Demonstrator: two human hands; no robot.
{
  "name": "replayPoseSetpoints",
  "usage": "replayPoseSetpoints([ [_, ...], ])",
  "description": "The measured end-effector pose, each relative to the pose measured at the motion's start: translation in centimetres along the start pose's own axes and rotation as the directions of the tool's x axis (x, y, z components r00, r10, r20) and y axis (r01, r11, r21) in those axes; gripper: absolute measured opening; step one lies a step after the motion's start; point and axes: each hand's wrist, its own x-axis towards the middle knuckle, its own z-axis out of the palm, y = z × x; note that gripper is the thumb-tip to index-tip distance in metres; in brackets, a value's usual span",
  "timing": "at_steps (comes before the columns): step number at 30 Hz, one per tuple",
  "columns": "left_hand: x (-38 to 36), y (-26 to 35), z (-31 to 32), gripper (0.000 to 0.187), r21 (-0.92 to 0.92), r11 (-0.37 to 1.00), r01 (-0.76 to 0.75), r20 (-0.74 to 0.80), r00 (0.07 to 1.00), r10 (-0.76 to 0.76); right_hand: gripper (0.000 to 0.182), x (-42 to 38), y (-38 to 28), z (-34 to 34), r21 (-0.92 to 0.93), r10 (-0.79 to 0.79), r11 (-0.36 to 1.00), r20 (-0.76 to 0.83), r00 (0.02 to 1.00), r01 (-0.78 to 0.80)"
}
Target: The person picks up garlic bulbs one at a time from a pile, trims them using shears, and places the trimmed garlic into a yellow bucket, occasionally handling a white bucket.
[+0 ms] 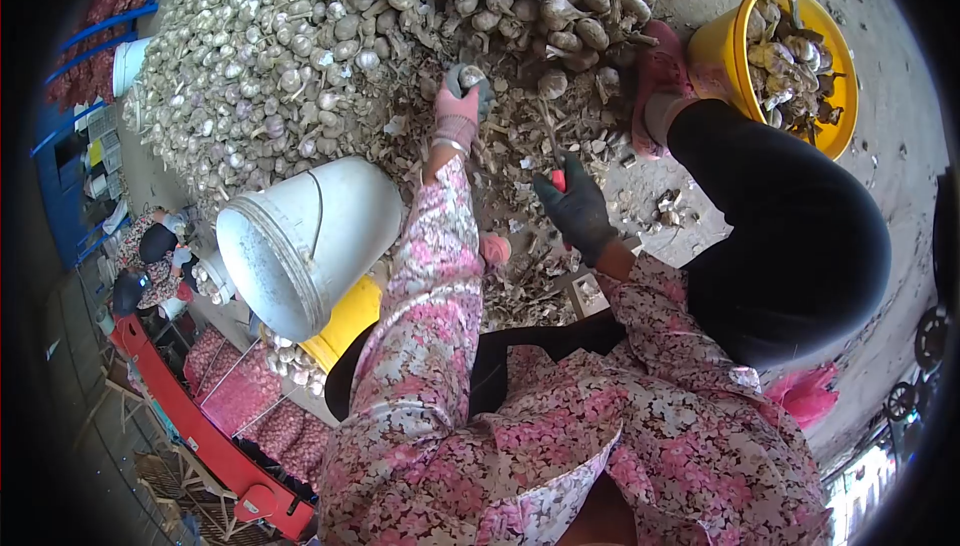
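My left hand (459,114), in a pink and grey glove, closes around a garlic bulb (471,76) at the near edge of a large garlic heap (330,36). In a dark glove, my right hand (582,210) grips a red-handled tool (558,180) with a long, thin blade pointing up toward the heap. Its exact kind is hard to make out. Dry skins and cut stalks (530,156) litter the ground beneath both hands.
A white bucket (350,211) lies tilted on my left, beside something yellow (350,321). A yellow bucket (745,46) with garlic and stalks stands at the right, past my pink shoe (662,76). Another person (150,256) works at far left, near red mesh sacks (235,381).
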Motion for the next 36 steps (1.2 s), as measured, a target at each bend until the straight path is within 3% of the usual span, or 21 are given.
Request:
replayPoseSetpoints([
  [2, -5.1, 2.0, -1.6, 0.04, -0.442, 0.881, 0.169, 0.264, 0.963, -0.052, 0.043, 0.2, -2.3, -1.5, -0.292, -0.122, 0.95, -0.035, 0.992, 0.106],
  [3, -6.8, 1.3, -2.0, 0.04, -0.441, 0.882, 0.169, 0.261, 0.964, -0.054, 0.045, 0.4, -1.7, -1.5, -0.408, -0.203, 0.894, 0.005, 0.979, 0.188],
  [5, -10.1, -0.7, -2.7, 0.044, -0.189, 0.982, -0.023, 0.219, 0.974, 0.065, 0.046, -0.5, -2.9, -2.2, -0.507, -0.216, 0.835, 0.053, 0.975, 0.213],
  [7, -14.5, 3.4, -4.1, 0.044, -0.216, 0.975, 0.055, 0.201, 0.979, -0.011, 0.046, -1.9, -3.7, -2.7, -0.631, -0.228, 0.731, 0.133, 0.964, 0.26],
  [8, -16.0, 5.0, -4.6, 0.045, -0.241, 0.961, 0.132, 0.192, 0.978, -0.086, 0.046, -2.5, -3.7, -2.8, -0.632, -0.239, 0.727, 0.135, 0.962, 0.269],
  [9, -16.8, 5.0, -4.9, 0.045, -0.321, 0.947, -0.015, 0.132, 0.989, 0.06, 0.044, -3.2, -3.7, -2.9, -0.644, -0.259, 0.7, 0.174, 0.95, 0.309],
  [12, -19.3, 5.2, -6.4, 0.043, -0.302, 0.95, -0.079, 0.132, 0.984, 0.123, 0.039, -4.6, -3.3, -3.0, -0.643, -0.282, 0.661, 0.263, 0.922, 0.386],
  [14, -20.9, 5.8, -7.0, 0.043, -0.296, 0.951, -0.084, 0.109, 0.987, 0.121, 0.04, -4.7, -1.3, -2.4, -0.533, -0.338, 0.704, 0.329, 0.882, 0.469],
  [18, -23.2, 4.7, -6.9, 0.044, -0.248, 0.968, -0.038, 0.039, 0.998, 0.049, 0.03, -5.3, -0.6, -3.1, -0.563, -0.29, 0.66, 0.42, 0.86, 0.498],
  [20, -24.3, 6.5, -7.2, 0.044, -0.432, 0.892, -0.131, 0.08, 0.98, 0.182, 0.025, -4.5, 1.0, -3.0, -0.622, -0.229, 0.609, 0.456, 0.86, 0.492],
  [21, -23.5, 5.3, -7.3, 0.048, -0.479, 0.863, -0.161, 0.087, 0.969, 0.229, 0.025, -3.4, 2.8, -2.3, -0.652, -0.088, 0.63, 0.479, 0.873, 0.421],
  [24, -23.8, 8.6, -10.9, 0.045, -0.555, 0.821, -0.134, -0.005, 0.988, 0.157, 0.03, -3.8, 5.9, -1.5, -0.541, -0.162, 0.735, 0.445, 0.881, 0.409],
  [26, -23.2, 9.6, -14.4, 0.047, -0.791, 0.515, -0.329, -0.272, 0.944, 0.185, 0.028, -5.3, 4.2, -1.1, -0.457, -0.256, 0.773, 0.409, 0.876, 0.44],
  [27, -21.6, 7.0, -17.8, 0.049, -0.995, 0.019, -0.094, -0.081, 0.935, 0.346, 0.028, -5.4, 4.2, -0.4, -0.17, -0.079, 0.973, 0.385, 0.92, 0.154],
  [28, -20.3, 4.4, -20.0, 0.051, -0.866, -0.418, 0.276, -0.001, 0.834, 0.552, 0.029, -5.6, 4.1, 0.1, 0.14, 0.102, 0.975, 0.418, 0.902, -0.175],
  [29, -20.2, 5.1, -19.2, 0.051, -0.866, -0.414, 0.282, 0.01, 0.836, 0.549, 0.025, -6.1, 3.5, 0.9, 0.498, 0.14, 0.799, 0.393, 0.909, -0.339],
  [31, -20.2, 6.8, -16.6, 0.052, -0.927, -0.369, 0.073, -0.096, 0.902, 0.421, 0.022, -6.0, 3.0, 1.4, 0.611, 0.217, 0.69, 0.338, 0.916, -0.389],
  [32, -18.1, 4.2, -14.8, 0.047, -0.957, -0.242, 0.161, 0.059, 0.923, 0.379, 0.02, -5.6, 2.7, 1.5, 0.711, 0.294, 0.573, 0.287, 0.912, -0.409],
  [33, -16.3, 3.9, -12.0, 0.04, -0.985, -0.163, 0.056, 0.065, 0.997, -0.05, 0.019, -5.2, 2.4, 1.6, 0.747, 0.349, 0.526, 0.247, 0.904, -0.407],
  [34, -14.9, 4.7, -8.2, 0.03, -0.979, 0.191, 0.074, 0.011, 0.95, -0.312, 0.019, -4.7, 2.4, 2.0, 0.752, 0.364, 0.517, 0.24, 0.9, -0.409],
  [36, -12.5, 5.0, -2.3, 0.032, -0.608, 0.742, 0.282, 0.014, 0.939, -0.345, 0.021, -3.7, 3.3, 2.8, 0.847, 0.48, 0.375, 0.171, 0.86, -0.377],
])
